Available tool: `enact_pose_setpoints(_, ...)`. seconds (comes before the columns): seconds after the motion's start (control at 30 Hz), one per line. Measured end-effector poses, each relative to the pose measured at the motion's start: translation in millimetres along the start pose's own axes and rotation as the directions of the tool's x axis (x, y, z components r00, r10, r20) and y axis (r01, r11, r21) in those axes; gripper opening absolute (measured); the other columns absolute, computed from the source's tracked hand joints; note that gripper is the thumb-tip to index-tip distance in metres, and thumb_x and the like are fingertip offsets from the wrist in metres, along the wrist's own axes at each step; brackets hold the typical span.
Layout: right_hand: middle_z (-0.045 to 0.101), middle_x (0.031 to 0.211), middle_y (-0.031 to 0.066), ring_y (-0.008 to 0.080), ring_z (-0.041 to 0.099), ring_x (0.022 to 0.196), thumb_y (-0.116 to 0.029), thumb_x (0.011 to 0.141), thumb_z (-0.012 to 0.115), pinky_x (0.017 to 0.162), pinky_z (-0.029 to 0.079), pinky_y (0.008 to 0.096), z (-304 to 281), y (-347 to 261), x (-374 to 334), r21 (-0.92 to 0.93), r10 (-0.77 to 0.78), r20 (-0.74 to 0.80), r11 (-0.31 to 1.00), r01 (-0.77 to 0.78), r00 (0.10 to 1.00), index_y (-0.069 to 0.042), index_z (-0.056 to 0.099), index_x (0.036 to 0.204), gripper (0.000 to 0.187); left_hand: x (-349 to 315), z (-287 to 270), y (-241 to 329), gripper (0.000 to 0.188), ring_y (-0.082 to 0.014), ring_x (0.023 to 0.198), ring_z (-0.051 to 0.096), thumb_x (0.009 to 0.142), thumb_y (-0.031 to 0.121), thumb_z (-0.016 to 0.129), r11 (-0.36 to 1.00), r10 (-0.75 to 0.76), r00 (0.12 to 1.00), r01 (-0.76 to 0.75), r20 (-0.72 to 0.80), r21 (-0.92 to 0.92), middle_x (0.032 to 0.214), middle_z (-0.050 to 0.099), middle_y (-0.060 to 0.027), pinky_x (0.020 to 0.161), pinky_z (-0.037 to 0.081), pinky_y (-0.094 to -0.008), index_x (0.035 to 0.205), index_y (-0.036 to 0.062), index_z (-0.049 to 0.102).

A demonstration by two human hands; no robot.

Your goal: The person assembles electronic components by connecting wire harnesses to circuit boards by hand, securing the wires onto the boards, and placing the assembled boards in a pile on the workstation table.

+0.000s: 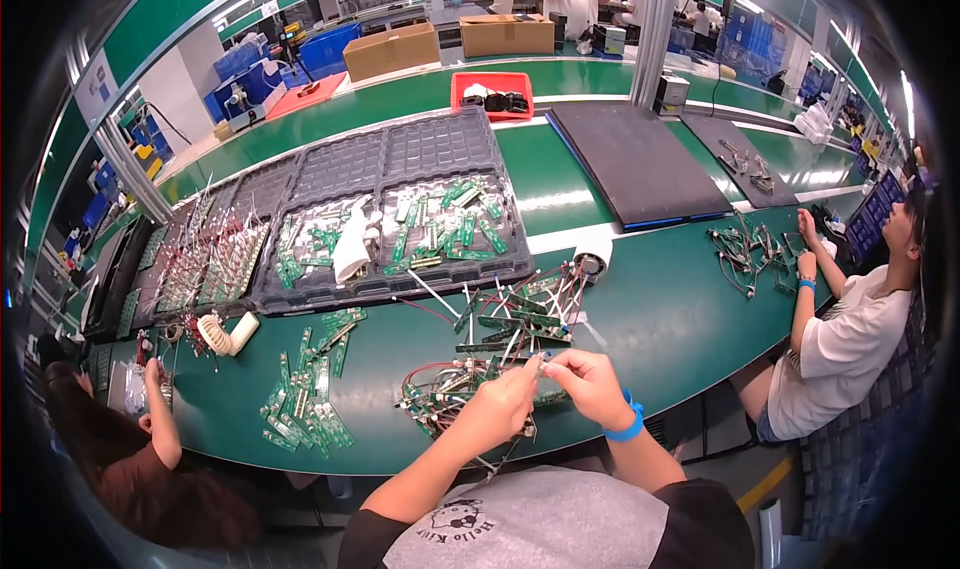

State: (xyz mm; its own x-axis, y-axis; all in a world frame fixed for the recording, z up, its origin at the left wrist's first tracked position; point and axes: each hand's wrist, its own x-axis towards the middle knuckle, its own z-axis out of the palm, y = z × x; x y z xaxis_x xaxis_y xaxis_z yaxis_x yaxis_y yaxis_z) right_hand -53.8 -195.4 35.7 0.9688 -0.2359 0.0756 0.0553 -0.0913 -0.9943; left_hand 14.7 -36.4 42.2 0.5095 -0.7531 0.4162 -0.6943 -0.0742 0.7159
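Over the near edge of the green table (640, 339), my left hand (505, 406) and my right hand (592, 387) meet fingertip to fingertip. Both are closed in a pinch around something small and pale, mostly hidden by the fingers. A blue band (627, 419) circles my right wrist. Under and beside my left hand lies a tangle of wired circuit boards (425, 387) with red and black leads. Just beyond my fingers, more wired circuit boards (520, 314) are heaped. Left of these lies a loose pile of narrow green circuit boards (310, 389).
Black compartment trays (400, 281) hold circuit boards and a white cloth-like piece (352, 249). A white tape roll (592, 259) stands beyond my hands. Dark flat panels (635, 164) and a red bin (491, 79) lie farther back. Co-workers sit left (165, 469) and right (850, 339).
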Motion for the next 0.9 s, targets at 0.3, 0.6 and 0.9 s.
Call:
enact_pose_setpoints(0.3,0.058,0.072,-0.0015,0.0021,0.046,0.064,-0.009,0.084,0.057,0.054,0.037,0.0173,9.6,-7.4,0.3,0.026,0.028,0.024,0.999,-0.029,0.999,0.003,0.061,0.085,0.013,1.9,-12.3,3.3,0.032,-0.0317,0.071,0.060,0.081,0.007,0.052,0.993,-0.103,0.995,0.103,-0.008,0.062,0.085,0.060,-0.0190,0.061,0.049,-0.0386,0.111,-0.0021,0.050)
enact_pose_setpoints(0.6,0.058,0.076,-0.0015,0.0022,0.047,0.066,-0.008,0.085,0.055,0.056,0.038,0.0171,11.6,-9.2,-5.7,0.024,0.025,-0.009,0.999,-0.024,1.000,0.003,0.060,0.088,0.013,2.0,-2.2,-2.6,0.024,-0.0235,0.060,0.062,0.081,0.005,0.055,0.980,0.011,0.994,0.011,-0.108,0.200,0.068,0.061,-0.0125,0.054,0.048,-0.0334,0.104,-0.0015,0.054)
enact_pose_setpoints(0.9,0.054,0.069,-0.0037,0.0013,0.042,0.060,-0.008,0.084,0.055,0.050,0.034,0.0179,10.9,-4.8,-3.0,-0.006,-0.021,-0.020,1.000,0.021,1.000,0.003,0.061,0.087,0.013,11.0,-16.5,2.9,0.019,-0.0273,0.062,0.061,0.080,0.012,0.059,0.968,-0.176,0.984,0.171,0.008,0.186,0.070,0.061,-0.0118,0.055,0.048,-0.0340,0.095,0.0014,0.055)
